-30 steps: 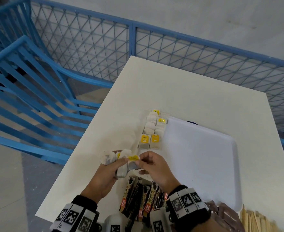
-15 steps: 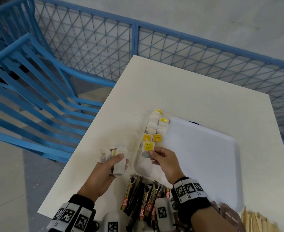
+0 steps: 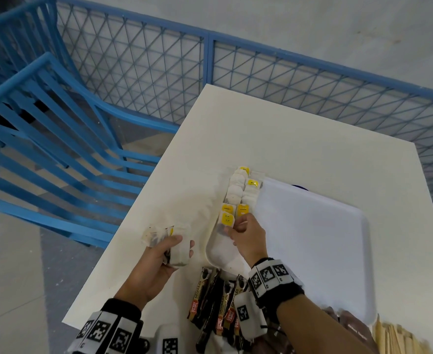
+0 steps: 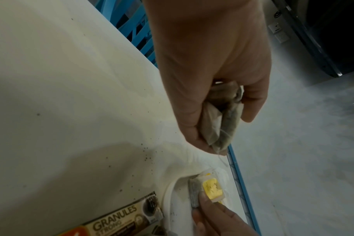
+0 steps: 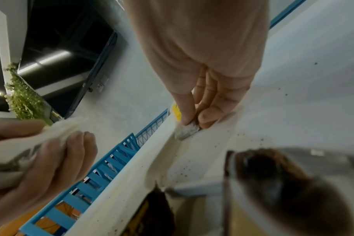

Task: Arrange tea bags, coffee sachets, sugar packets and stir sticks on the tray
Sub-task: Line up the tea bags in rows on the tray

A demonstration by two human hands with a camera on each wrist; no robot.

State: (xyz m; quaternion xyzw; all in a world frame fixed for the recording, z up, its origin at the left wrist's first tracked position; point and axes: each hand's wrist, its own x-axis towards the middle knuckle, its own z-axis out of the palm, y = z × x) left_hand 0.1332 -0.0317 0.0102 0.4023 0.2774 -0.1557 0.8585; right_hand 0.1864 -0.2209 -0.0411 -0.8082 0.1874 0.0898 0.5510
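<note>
**Tea bags laid in rows along the tray's left rim**

The white square desk (image 3: 299, 139) fills the frame's centre; on it, centre right, lies the smooth white plastic tray (image 3: 312, 238). Soft paper tea bags with yellow tags (image 3: 238, 192) line its left rim, apparently to leave room. The right hand (image 3: 248, 236) pinches one tagged tea bag (image 3: 226, 222) at the row's near end. The left hand (image 3: 159, 261), lower left, holds a spare bunch (image 3: 164, 238). Glossy dark coffee sachets (image 3: 210, 300) wait bottom centre.

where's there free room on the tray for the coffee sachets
The tray is bare right of the tea bag rows, through to its right rim. The left edge is crowded: the right hand is setting a tea bag there.
</note>
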